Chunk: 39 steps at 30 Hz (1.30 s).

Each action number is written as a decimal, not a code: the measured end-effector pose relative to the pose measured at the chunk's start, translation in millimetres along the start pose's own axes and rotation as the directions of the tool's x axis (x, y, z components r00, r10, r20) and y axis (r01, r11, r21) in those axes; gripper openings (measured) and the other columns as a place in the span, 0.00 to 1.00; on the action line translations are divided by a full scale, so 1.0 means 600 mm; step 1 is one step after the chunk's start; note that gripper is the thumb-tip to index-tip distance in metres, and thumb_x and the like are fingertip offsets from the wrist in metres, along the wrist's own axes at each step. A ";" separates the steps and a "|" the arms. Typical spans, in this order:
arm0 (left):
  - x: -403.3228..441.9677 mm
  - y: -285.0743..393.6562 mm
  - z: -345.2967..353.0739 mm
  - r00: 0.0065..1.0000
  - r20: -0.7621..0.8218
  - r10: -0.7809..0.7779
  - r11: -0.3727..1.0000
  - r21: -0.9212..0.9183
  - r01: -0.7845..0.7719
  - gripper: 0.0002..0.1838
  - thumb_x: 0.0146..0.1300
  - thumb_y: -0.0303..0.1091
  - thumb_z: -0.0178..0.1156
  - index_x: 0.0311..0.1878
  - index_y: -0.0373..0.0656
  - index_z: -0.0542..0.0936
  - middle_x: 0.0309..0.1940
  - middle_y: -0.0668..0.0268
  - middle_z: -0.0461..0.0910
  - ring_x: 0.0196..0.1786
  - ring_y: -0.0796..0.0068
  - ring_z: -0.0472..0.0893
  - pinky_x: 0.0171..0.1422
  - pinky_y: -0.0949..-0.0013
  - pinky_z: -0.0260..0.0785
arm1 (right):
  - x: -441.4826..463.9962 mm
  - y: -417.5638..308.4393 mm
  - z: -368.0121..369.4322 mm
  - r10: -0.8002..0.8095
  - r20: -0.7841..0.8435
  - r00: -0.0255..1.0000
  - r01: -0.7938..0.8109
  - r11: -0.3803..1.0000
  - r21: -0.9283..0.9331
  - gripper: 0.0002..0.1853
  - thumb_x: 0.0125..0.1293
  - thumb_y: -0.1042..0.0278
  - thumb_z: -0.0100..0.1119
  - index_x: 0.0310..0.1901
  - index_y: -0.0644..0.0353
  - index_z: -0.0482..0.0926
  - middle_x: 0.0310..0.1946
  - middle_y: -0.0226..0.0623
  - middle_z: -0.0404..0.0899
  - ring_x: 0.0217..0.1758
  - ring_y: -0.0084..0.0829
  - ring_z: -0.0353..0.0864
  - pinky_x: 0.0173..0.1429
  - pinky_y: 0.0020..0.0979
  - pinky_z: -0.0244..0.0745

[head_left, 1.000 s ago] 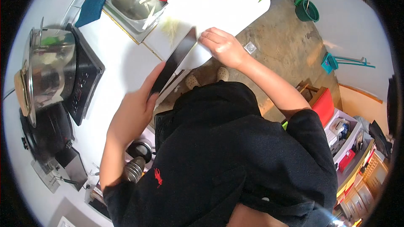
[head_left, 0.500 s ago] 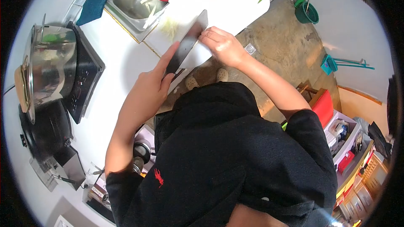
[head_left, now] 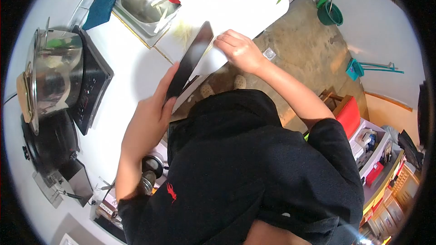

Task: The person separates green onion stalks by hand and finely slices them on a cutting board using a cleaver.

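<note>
Knife point(head_left: 193, 55) beside the right hand point(head_left: 239, 51)

The left hand point(head_left: 147, 120) grasps its near end, forefinger stretched along it, perhaps for control, above the counter point(head_left: 122, 66). The right fingers are curled; whether they steady something, I cannot tell.

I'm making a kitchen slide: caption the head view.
Left hand grips a knife, its tip near the right hand, a metal sink beyond.

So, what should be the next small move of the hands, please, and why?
Probably, draw the right hand slightly back before moving the knife: its bent fingers seem close to the blade's far end, while the left hand grips the near end.
</note>
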State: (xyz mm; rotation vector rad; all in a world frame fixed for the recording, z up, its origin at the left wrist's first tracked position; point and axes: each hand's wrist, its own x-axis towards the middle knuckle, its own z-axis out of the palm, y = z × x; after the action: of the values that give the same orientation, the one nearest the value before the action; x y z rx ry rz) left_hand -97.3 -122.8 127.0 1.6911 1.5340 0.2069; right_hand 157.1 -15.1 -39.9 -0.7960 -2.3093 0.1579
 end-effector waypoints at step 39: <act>-0.027 -0.049 0.015 0.979 0.052 -0.198 0.978 -0.050 0.201 0.38 0.73 0.26 0.54 0.83 0.62 0.57 0.52 0.47 0.85 0.52 0.56 0.87 0.59 0.60 0.74 | 0.025 0.003 -0.006 0.042 0.041 0.998 -0.046 0.993 0.111 0.11 0.55 0.82 0.66 0.40 0.64 0.81 0.38 0.40 0.82 0.46 0.42 0.82 0.51 0.39 0.81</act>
State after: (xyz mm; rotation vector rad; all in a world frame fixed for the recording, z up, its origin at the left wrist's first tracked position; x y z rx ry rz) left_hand -117.7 -143.6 108.0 1.4779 1.6366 0.1025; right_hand 151.5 -5.4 -29.1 -0.7933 -2.2974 0.3227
